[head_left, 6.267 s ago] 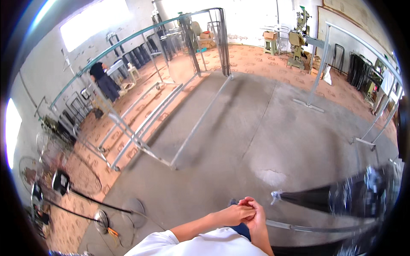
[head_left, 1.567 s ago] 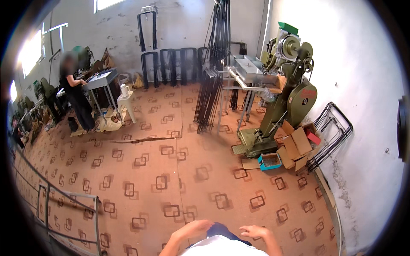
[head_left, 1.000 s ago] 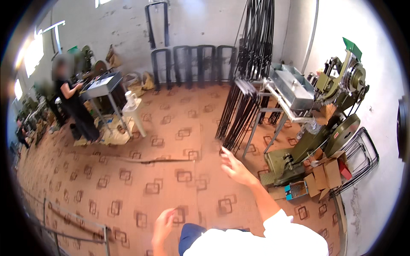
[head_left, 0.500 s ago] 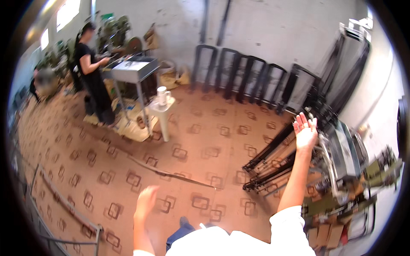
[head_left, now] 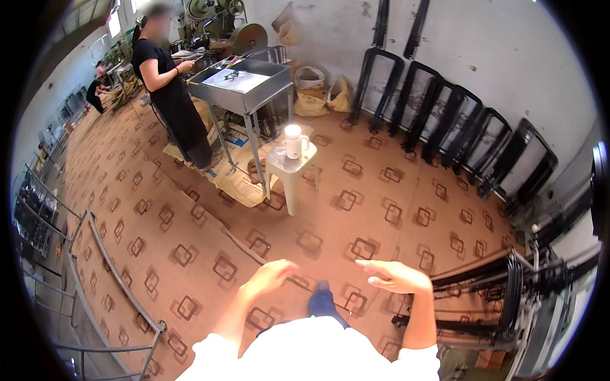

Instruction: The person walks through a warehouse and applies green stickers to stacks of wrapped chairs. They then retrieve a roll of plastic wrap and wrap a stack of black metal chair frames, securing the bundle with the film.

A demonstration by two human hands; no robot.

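Both my hands are in the air over the patterned brown floor [head_left: 311, 241], a little in front of my body. My left hand [head_left: 270, 278] is bent inward at the wrist, its fingers stretched and slightly blurred, with nothing in it. Facing it, my right hand [head_left: 399, 277] has its fingers extended and the thumb apart, and holds nothing. A gap lies between the two hands, where my blue trouser leg [head_left: 324, 301] and shoe show. Neither hand touches anything; the closest objects to my right hand are long black metal frames [head_left: 470, 327] at the lower right.
A co-worker [head_left: 168, 89] in dark clothes stands at a metal worktable [head_left: 248, 95]. A white jug [head_left: 293, 143] rests on a plastic stool [head_left: 289, 171]. Black U-shaped frames [head_left: 457, 120] lean along the wall. Metal rails [head_left: 121, 279] stand at my left; sacks [head_left: 311, 101] sit behind.
My right hand has come down from its raised, palm-up position by the frames to the front of my body. My left hand has turned inward. The view has swung to the right, with the worktable closer.
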